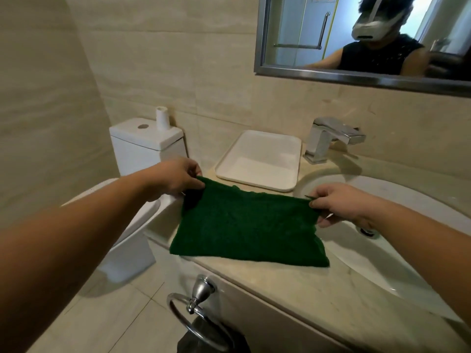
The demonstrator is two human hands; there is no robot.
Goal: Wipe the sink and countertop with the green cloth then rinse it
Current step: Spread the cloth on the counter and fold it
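Note:
A dark green cloth (248, 226) is spread between my two hands, its lower edge resting on the beige countertop (293, 284) left of the sink. My left hand (179, 178) pinches the cloth's top left corner. My right hand (336, 202) pinches the top right corner, just over the rim of the white oval sink (397, 200). The sink drain (367, 230) shows below my right wrist. A chrome faucet (331, 137) stands at the back of the sink.
A white rectangular tray (260, 161) lies on the counter behind the cloth. A white toilet (142, 149) with a paper roll (162, 118) on its tank stands left. A chrome towel ring (196, 312) hangs on the counter's front. A mirror (356, 34) hangs above.

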